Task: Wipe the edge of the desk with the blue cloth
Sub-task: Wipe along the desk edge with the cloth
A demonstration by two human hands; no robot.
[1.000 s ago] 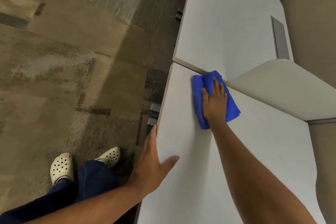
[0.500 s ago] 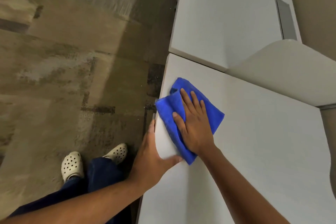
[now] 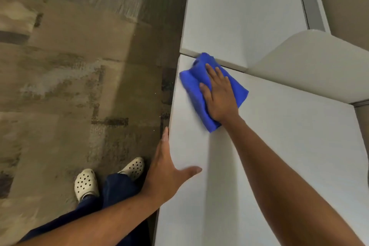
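Observation:
A folded blue cloth (image 3: pixel 194 88) lies flat on the white desk (image 3: pixel 279 146), near its left edge and close to the seam with the neighbouring desk. My right hand (image 3: pixel 219 96) presses down on the cloth with fingers spread flat. The cloth's far tip touches the seam. My left hand (image 3: pixel 169 171) rests on the desk's left edge nearer to me, fingers over the side and thumb stretched across the top, holding nothing.
A second white desk (image 3: pixel 239 16) adjoins at the far side, with a grey cable slot (image 3: pixel 311 6). A beige curved partition (image 3: pixel 311 62) rises on the right. Patchy carpet floor (image 3: pixel 69 76) lies to the left, with my legs and white clogs (image 3: pixel 85 183) beside the desk.
My right hand first drew the cloth from the seam back to the desk's left edge, then slid it forward to the seam again. My left hand has stayed on the edge.

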